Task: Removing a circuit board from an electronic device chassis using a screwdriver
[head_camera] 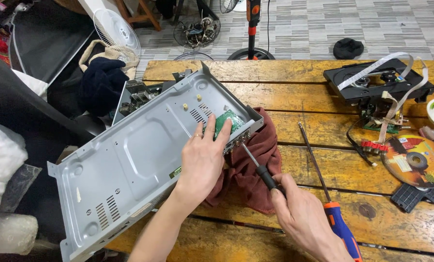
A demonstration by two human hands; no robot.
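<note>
1. A disc drive mechanism (372, 80) with white ribbon cables lies top right.
2. A printed disc (417, 162) sits near it.
3. A long orange-handled screwdriver (326, 189) rests on the wooden table (323, 73).
4. Fans (116, 29) stand on the floor.

Small green-white label (175, 171) on grey chassis (129, 145), beside left hand (202, 162).

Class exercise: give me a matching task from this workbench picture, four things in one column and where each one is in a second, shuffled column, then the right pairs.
Things
1. black-handled screwdriver
2. orange-and-blue screwdriver
3. disc
4. dark red cloth

Places
A. under the end of the grey metal chassis
B. at the table's right edge
C. in the right hand
D. lying loose on the planks, held by nobody

Pairs: 1-C, 2-D, 3-B, 4-A. The left hand presses on the chassis.
</note>
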